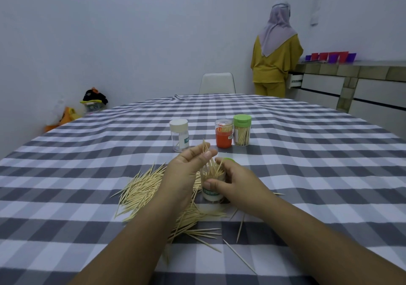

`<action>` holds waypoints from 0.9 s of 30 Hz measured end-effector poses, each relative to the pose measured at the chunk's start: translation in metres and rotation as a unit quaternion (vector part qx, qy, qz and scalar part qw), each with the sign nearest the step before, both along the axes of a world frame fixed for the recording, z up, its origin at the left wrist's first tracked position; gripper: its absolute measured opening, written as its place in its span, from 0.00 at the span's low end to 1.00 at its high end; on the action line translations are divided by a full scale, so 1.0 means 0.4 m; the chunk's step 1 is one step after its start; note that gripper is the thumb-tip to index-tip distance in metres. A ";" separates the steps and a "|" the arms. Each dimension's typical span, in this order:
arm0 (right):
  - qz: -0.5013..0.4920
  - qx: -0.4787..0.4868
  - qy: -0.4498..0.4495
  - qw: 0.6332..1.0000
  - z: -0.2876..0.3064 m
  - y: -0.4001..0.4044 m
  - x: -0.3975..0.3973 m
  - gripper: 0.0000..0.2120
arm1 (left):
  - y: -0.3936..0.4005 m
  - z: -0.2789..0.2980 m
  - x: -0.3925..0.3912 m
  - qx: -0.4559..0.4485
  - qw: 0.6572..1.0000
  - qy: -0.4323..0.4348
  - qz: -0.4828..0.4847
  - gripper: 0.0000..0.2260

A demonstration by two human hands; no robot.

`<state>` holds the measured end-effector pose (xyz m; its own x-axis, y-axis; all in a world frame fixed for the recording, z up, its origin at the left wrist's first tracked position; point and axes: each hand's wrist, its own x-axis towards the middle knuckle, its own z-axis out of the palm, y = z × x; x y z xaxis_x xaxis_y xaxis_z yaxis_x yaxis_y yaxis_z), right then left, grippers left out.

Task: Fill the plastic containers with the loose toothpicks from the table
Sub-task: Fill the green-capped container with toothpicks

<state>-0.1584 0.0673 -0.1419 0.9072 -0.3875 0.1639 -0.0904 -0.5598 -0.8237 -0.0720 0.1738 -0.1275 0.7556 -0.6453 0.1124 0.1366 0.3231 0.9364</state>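
The left hand [186, 170] pinched a small bunch of toothpicks [208, 159] between thumb and fingers [198, 150], the sticks fanning down into the mouth of an open jar [212, 188]. The right hand [237, 183] gripped that jar, its thumb across the label and its fingers curled round the far side, just beside the lower ends of the bunch. The jar stood upright on the worktop [307, 174], which was covered with a grey and white checked cloth. Its label showed the letters "TOOTHPI", the rest hidden behind the thumb. A green lid [228, 159] showed just behind the right hand's fingers.

A heap of loose toothpicks [142, 190] lay on the cloth to the left of the jar and under the left wrist, with scattered ones near the forearms.

Farther back stood three more jars: a white-capped jar [179, 134] that looked clear, with a label showing only "TO"; an orange jar [223, 133]; and, touching or just beside it, a green-capped jar [242, 129] packed with toothpicks. The orange jar's label was too small to read.

A white chair [217, 83] stood at the far side. Another person [274, 51] stood with their back turned at a side counter [351, 69].
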 end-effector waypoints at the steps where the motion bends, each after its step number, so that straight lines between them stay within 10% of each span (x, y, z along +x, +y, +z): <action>1: -0.004 0.002 0.001 1.000 0.000 -0.002 0.000 0.33 | 0.001 -0.001 0.000 0.005 1.000 -0.007 -0.005 0.11; 20: -0.008 -0.024 0.032 0.999 0.016 0.008 -0.008 0.38 | 0.080 0.027 0.083 0.139 0.986 -0.090 0.007 0.08; 27: 0.000 -0.034 0.062 0.997 0.029 -0.006 -0.013 0.38 | 0.080 0.001 0.084 0.443 0.802 -0.399 0.025 0.23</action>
<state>-0.1636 0.0648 -0.1302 0.9222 -0.3790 0.0764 -0.1890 -0.6144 -0.7661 -0.0383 0.2058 -0.1273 0.6986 -0.7102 0.0875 -0.6135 -0.5315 0.5841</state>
